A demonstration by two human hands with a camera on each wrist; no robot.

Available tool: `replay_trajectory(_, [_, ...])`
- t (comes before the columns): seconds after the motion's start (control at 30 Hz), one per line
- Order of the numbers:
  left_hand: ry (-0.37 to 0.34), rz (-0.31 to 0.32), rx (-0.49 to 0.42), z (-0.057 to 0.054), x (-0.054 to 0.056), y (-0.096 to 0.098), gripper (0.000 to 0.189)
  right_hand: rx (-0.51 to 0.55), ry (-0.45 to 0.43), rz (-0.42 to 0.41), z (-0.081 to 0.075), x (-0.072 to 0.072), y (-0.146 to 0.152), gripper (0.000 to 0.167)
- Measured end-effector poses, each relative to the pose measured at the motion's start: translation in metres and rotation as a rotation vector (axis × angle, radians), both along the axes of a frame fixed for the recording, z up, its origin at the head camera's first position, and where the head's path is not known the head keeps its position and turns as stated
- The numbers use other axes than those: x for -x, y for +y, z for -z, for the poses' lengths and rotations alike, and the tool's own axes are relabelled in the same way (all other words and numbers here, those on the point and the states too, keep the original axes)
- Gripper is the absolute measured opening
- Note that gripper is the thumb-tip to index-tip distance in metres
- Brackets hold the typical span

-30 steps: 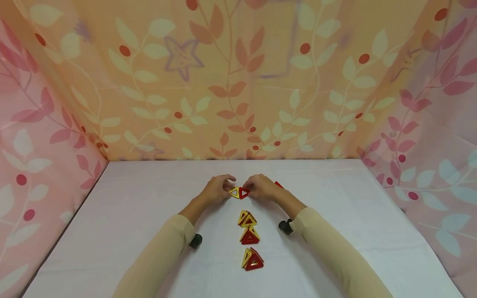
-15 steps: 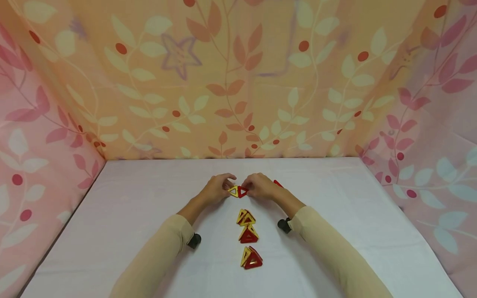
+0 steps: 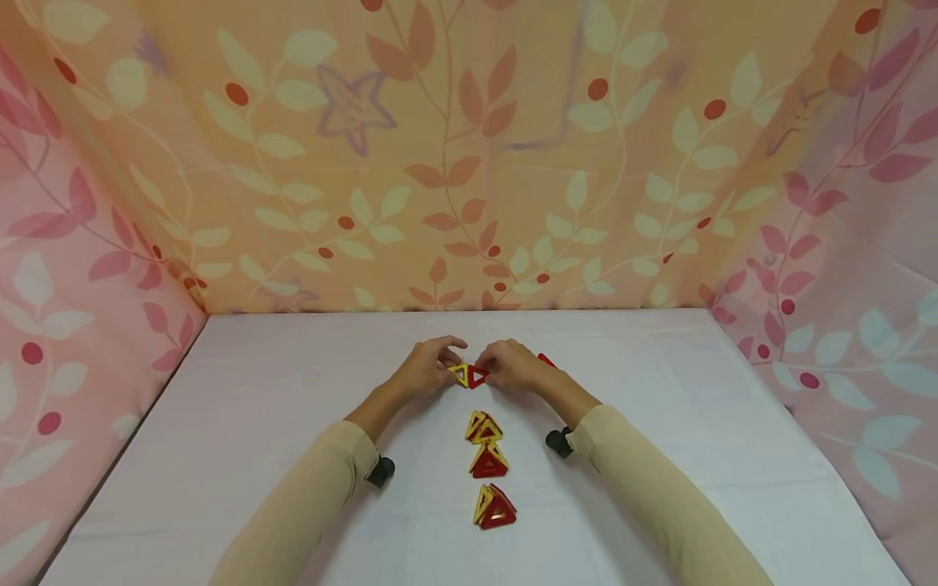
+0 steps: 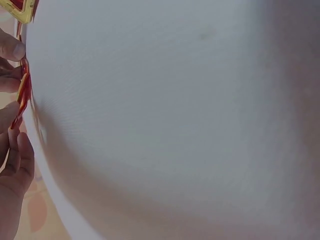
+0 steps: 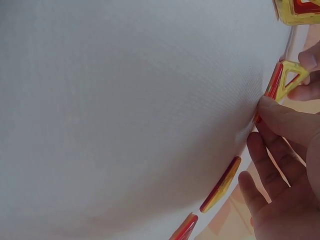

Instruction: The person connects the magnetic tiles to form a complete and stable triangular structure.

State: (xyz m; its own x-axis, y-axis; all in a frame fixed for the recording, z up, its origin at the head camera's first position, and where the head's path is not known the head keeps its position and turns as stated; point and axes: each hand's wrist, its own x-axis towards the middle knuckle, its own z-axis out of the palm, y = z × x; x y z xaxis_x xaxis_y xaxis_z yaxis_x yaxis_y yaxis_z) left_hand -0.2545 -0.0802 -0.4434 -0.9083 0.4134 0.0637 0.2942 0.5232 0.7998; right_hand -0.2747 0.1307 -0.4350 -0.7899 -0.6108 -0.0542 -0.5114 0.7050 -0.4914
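My left hand (image 3: 427, 370) pinches a yellow triangular magnetic tile (image 3: 458, 374) by its outer corner. Facing it, my right hand (image 3: 510, 366) holds a red triangular magnetic tile (image 3: 476, 376), and the edges of the two tiles meet. In the right wrist view the yellow tile (image 5: 291, 80) is tilted up off the red one (image 5: 273, 82), with left fingertips (image 5: 310, 60) at its corner. The right hand (image 5: 290, 155) keeps its thumb against the red tile, low at the table. Only part of the left hand (image 4: 15, 170) shows in the left wrist view.
Nearer the body stand red-and-yellow triangle pyramids, two close together, the far one (image 3: 484, 427) and the middle one (image 3: 488, 461), then a nearer one (image 3: 495, 508). A red tile (image 3: 545, 359) lies behind the right wrist. Patterned cloth walls (image 3: 454, 277) border the white table (image 3: 293, 342).
The yellow tile has tipped up slightly against the red one as my left hand rises a little. My right hand stays almost still; the pyramids have not moved.
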Motion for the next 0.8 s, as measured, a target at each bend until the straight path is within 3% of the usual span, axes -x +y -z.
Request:
replay_trajectory(0.33, [0.004,0.015,-0.006,-0.002,-0.0001,0.0006,0.052,-0.006,0.008,0.005,0.0005,-0.0001,-0.0004,0.023])
replay_trajectory(0.8, [-0.013,0.011,-0.071,0.0043,0.0005,0.0057,0.052,-0.009,0.005,0.004,-0.0021,-0.0017,-0.001,0.023])
